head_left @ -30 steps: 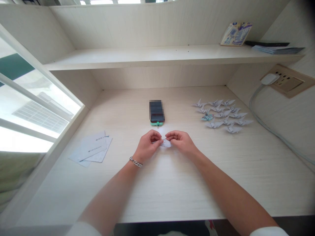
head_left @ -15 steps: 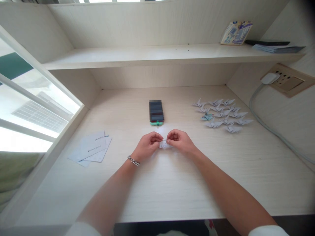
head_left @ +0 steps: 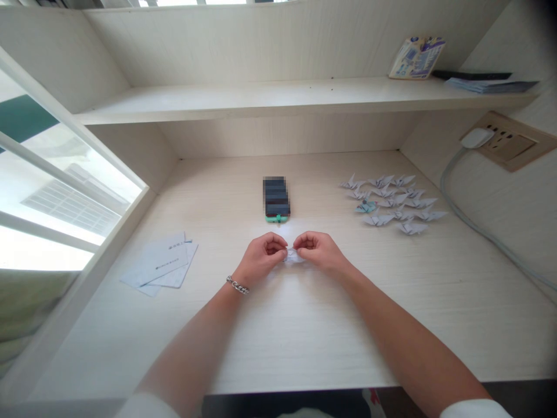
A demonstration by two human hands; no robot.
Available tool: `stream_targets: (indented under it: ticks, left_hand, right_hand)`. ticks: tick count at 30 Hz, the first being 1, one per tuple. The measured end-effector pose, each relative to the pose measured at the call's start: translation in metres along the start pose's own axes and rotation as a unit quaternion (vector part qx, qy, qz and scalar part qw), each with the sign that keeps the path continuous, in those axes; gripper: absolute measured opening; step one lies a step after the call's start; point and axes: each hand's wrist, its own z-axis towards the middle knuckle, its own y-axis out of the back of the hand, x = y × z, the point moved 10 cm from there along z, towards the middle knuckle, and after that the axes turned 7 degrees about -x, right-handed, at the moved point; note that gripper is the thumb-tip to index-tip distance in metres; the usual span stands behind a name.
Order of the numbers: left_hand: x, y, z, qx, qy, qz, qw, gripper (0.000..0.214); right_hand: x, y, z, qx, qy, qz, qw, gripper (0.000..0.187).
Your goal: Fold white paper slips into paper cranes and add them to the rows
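A small piece of folded white paper [head_left: 294,256] is between my hands, just above or on the middle of the desk. My left hand [head_left: 266,253], with a chain bracelet on its wrist, pinches the paper's left side. At the opposite side, the curled fingers of my right hand [head_left: 319,248] grip it by thumb and forefinger. My fingers cover part of the paper, so its exact shape is hidden. Several folded paper cranes [head_left: 394,200] stand grouped at the right, white except for one light-blue crane [head_left: 366,206].
Beyond my hands lies a phone [head_left: 276,197] with a blurred screen and green edge. Loose paper sheets [head_left: 163,261] overlap at the left. A white cable [head_left: 461,215] runs from the wall socket [head_left: 509,142] down the right side. A shelf [head_left: 261,96] crosses the back, holding a tissue pack [head_left: 416,58].
Both hands keep their pinch on the folded paper. The fingertips have shifted slightly, and a little more of the paper shows between them. Everything else stays in place.
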Motion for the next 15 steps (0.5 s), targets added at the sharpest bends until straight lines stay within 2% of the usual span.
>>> stream_targets:
  ticks: [6,10,12,15]
  left_hand:
    - [0.003,0.005,0.002,-0.008,0.015,-0.007,1.0,0.014]
    - [0.006,0.005,0.003,-0.006,0.019,-0.027,0.999,0.015]
    - [0.01,0.008,0.004,-0.02,0.024,-0.033,0.999,0.017]
    - [0.014,0.015,0.006,-0.058,0.025,-0.037,0.997,0.021]
  right_hand:
    - [0.0,0.006,0.001,-0.012,-0.006,0.037,0.999,0.02]
    - [0.008,0.012,0.001,-0.042,0.036,0.04,0.998,0.016]
    - [0.013,0.02,0.0,-0.085,0.06,0.012,0.995,0.015]
    - [0.026,0.039,-0.009,-0.199,0.104,-0.05,0.973,0.017]
